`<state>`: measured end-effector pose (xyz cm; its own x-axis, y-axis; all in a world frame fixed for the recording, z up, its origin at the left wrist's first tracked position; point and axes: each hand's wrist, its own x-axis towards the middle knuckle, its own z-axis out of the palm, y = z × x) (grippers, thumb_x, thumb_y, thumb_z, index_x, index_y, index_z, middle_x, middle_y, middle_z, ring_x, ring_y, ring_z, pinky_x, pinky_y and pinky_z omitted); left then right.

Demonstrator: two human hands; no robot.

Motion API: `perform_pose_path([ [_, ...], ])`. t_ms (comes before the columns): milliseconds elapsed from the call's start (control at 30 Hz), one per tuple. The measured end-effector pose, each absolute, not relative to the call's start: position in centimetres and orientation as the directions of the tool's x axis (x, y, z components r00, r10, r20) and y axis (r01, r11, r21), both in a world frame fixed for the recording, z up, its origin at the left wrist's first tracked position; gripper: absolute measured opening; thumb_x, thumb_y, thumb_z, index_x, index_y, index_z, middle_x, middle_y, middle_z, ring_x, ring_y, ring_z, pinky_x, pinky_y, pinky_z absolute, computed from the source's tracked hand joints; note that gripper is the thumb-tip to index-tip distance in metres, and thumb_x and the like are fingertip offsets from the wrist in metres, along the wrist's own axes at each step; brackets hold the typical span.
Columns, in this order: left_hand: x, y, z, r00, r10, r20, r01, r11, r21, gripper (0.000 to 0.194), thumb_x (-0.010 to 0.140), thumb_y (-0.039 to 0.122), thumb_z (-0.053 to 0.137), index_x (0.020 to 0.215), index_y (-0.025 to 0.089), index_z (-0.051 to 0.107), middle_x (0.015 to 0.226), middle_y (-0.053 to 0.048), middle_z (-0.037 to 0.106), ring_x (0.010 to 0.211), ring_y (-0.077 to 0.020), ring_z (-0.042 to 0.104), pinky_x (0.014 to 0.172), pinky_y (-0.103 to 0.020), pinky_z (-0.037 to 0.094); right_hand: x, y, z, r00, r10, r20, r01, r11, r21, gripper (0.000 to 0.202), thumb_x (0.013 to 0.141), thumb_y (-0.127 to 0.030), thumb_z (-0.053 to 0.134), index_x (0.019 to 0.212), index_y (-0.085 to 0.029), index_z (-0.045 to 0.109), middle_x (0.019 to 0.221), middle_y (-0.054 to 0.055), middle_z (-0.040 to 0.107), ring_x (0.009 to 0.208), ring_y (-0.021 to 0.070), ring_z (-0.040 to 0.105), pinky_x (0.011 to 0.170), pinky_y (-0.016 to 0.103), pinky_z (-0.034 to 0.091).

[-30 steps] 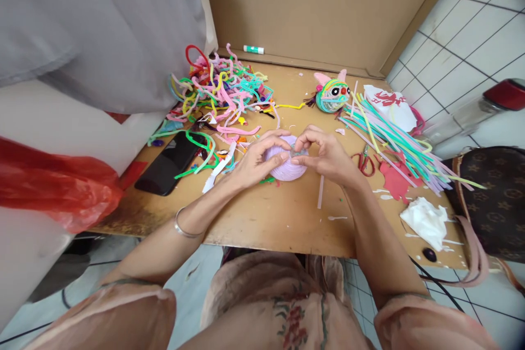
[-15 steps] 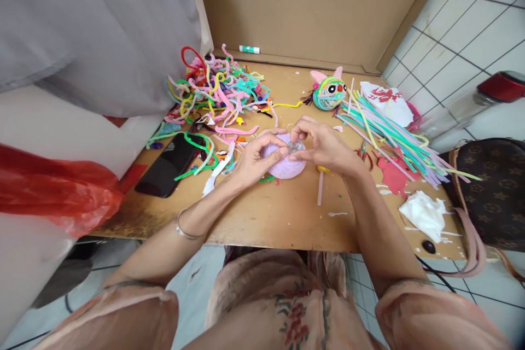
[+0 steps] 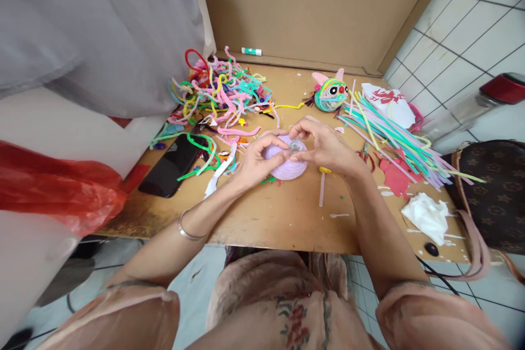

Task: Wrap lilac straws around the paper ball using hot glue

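Between my hands, over the table's middle, sits a round lilac ball [image 3: 289, 170] wound in rings of fuzzy pipe cleaner. A clear, shiny patch shows bare near its top. My left hand [image 3: 264, 156] grips the ball from the left, thumb and fingers bent over its upper side. From the right, my right hand [image 3: 318, 145] holds the ball, its curled index finger and thumb at the rim of the clear patch. Any loose pipe-cleaner end under the fingertips is too small to make out.
A tangled pile of pipe cleaners [image 3: 229, 90] lies back left, near a black phone [image 3: 170, 167]. At the back stands a decorated animal figure [image 3: 330, 93]. Straight pipe cleaners [image 3: 397, 136], red-handled pliers [image 3: 366, 157], a crumpled tissue [image 3: 426, 216] and a brown bag [image 3: 492, 191] lie right.
The view has shifted slightly. My fingers have moved only a little on the lilac ball, and slightly more of its clear patch shows between them.
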<state>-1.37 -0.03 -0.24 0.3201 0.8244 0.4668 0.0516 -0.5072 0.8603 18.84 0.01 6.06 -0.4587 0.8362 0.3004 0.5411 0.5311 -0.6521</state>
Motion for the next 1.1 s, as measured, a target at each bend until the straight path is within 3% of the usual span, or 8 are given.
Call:
perform_pose_path([
  [300,-1.31,0.01,-0.28,0.301,0.820,0.486,0.063,-0.526,0.848,0.014,0.082,0.033,0.074,0.087,0.020,0.073,0.124,-0.012,0.074,0.126,-0.0268,0.066,0.113,-0.048,0.045,18.86,-0.40,5.76,-0.397,0.880,0.261,0.595,0.463,-0.657,0.026,0.066,-0.025,0.084,0.090,-0.020,0.074,0.090,0.001,0.060,0.086,0.0188,0.054,0.080,0.031,0.042],
  [1100,-1.36,-0.11,-0.30,0.312,0.844,0.437,0.048,-0.473,0.880,0.019,0.084,0.036,0.073,0.095,0.021,0.072,0.127,-0.011,0.072,0.128,-0.0273,0.064,0.114,-0.047,0.044,18.97,-0.61,5.20,-0.440,0.849,0.292,0.574,0.516,-0.636,0.025,0.072,-0.027,0.083,0.096,-0.021,0.076,0.090,0.002,0.057,0.088,0.0205,0.058,0.081,0.034,0.045],
])
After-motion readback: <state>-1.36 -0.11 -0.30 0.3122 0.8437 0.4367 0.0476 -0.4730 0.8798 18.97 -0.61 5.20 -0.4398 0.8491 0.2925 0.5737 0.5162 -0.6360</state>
